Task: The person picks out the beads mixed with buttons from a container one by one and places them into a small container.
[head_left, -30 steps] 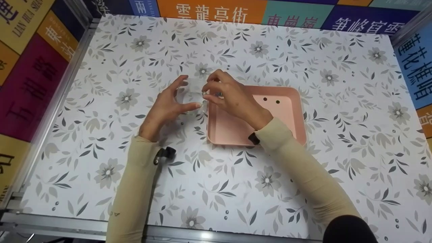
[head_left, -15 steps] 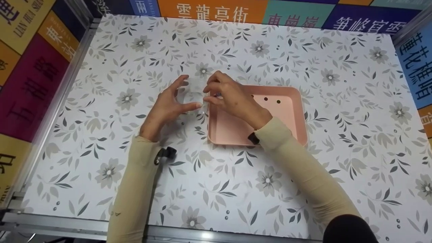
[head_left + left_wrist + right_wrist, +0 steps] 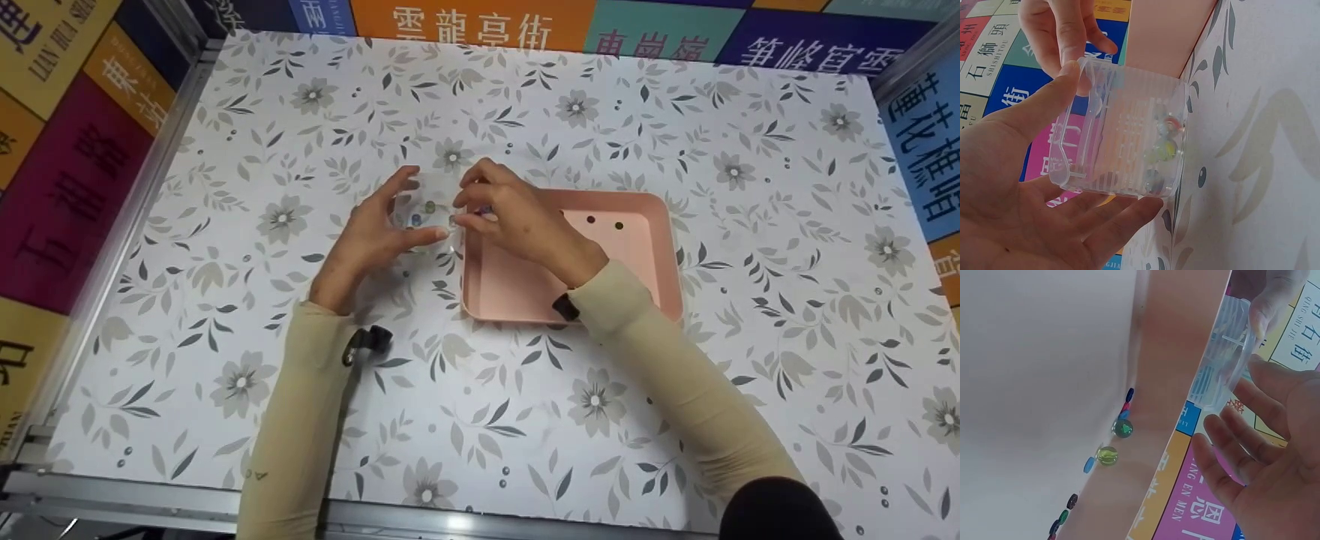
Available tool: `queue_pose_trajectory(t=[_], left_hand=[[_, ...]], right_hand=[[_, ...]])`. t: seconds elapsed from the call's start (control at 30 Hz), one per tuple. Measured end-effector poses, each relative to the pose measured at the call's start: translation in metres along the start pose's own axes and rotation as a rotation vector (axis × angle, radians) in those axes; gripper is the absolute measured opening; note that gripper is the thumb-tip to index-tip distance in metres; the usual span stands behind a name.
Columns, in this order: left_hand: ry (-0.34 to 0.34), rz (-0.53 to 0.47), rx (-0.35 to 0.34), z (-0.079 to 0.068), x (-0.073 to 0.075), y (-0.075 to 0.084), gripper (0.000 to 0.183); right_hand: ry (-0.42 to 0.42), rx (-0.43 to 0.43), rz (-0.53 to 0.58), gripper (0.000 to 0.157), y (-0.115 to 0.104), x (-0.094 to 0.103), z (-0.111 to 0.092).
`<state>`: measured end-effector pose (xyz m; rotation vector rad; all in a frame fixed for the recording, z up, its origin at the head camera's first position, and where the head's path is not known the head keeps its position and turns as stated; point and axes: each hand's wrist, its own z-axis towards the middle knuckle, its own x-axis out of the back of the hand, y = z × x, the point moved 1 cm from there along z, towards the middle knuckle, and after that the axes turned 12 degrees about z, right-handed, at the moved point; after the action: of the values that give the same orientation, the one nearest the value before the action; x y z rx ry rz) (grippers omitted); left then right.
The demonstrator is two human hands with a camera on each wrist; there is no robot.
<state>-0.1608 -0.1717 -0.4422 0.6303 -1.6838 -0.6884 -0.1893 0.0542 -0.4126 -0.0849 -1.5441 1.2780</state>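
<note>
A clear plastic box (image 3: pixel 1123 129) rests in my left hand (image 3: pixel 367 232), gripped between thumb and fingers just left of the pink tray (image 3: pixel 517 285). Several glass marbles lie at the bottom of the box, among them a yellow-green marble (image 3: pixel 1163 151). My right hand (image 3: pixel 517 217) reaches over the tray's left wall to the box. In the right wrist view the fingers of the right hand (image 3: pixel 1264 433) are loosely bent, thumb tip right at the box rim, with no marble between them. A green marble (image 3: pixel 1123 428) and a yellow marble (image 3: pixel 1107 455) sit in the tray against its wall.
Small oval coloured spots (image 3: pixel 1072 501) line the tray's wall. The table (image 3: pixel 420 390) wears a leaf-and-flower patterned cover. Metal rails edge it, and printed panels (image 3: pixel 472 28) stand behind and at the sides. A black strap (image 3: pixel 367 341) sits by the left sleeve.
My right thumb and index finger have parted slightly from a small shiny thing they pinched at the box. Marbles inside the box show more clearly now. My left hand has stayed in place.
</note>
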Motion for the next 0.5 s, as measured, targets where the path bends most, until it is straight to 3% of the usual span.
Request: queue_pose_trajectory(t=[0.5], left_hand=[[-0.008, -0.036, 0.014, 0.001, -0.002, -0.001, 0.104]], right_hand=[[-0.001, -0.044, -0.067, 0.027, -0.002, 0.011, -0.008]])
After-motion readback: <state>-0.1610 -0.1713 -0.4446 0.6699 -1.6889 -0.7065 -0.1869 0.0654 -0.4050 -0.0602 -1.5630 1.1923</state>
